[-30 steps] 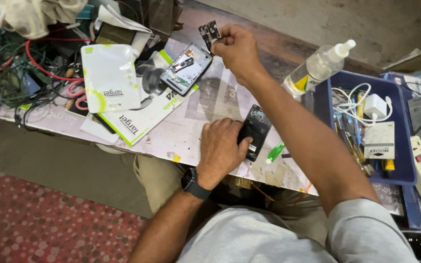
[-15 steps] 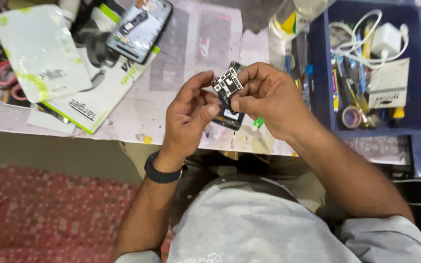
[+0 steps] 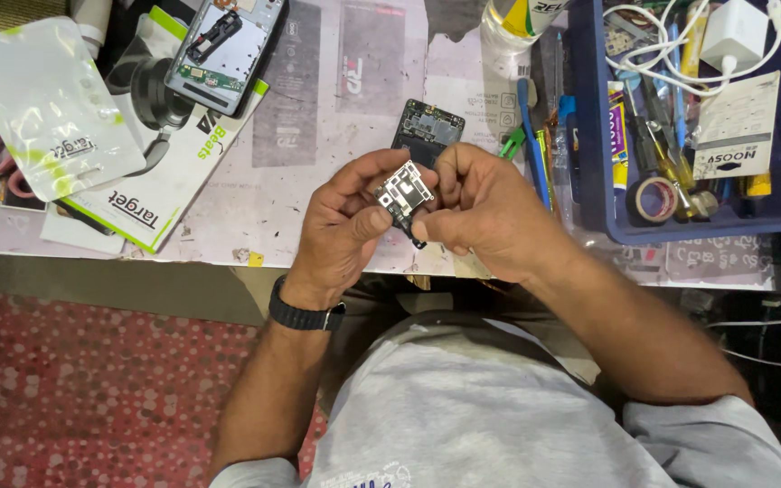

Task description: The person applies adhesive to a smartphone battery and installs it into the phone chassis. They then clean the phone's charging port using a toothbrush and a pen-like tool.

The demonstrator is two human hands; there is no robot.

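Both hands meet over the table's front edge around a small dark circuit board with a silver metal shield [image 3: 406, 193]. My left hand [image 3: 345, 226] pinches its left side with thumb and fingers; a black watch is on that wrist. From the right, my right hand [image 3: 481, 212] grips the board's other side. Just behind the hands a dark phone board [image 3: 428, 128] lies flat on the paper-covered table [image 3: 318, 136]. An opened phone body [image 3: 226, 50] with its back off lies at the far left-centre.
A blue tray [image 3: 594, 172] at the right holds cables, a white charger, a tape roll and tools. Blue and green tools [image 3: 531, 145] lie beside it, with a clear bottle [image 3: 522, 20] behind. White and green packaging [image 3: 42, 104] lies left. Red patterned carpet [image 3: 92, 398] is below.
My right hand brought the small board from the far side of the table down to the front edge. My left hand left the dark phone board and joined it.
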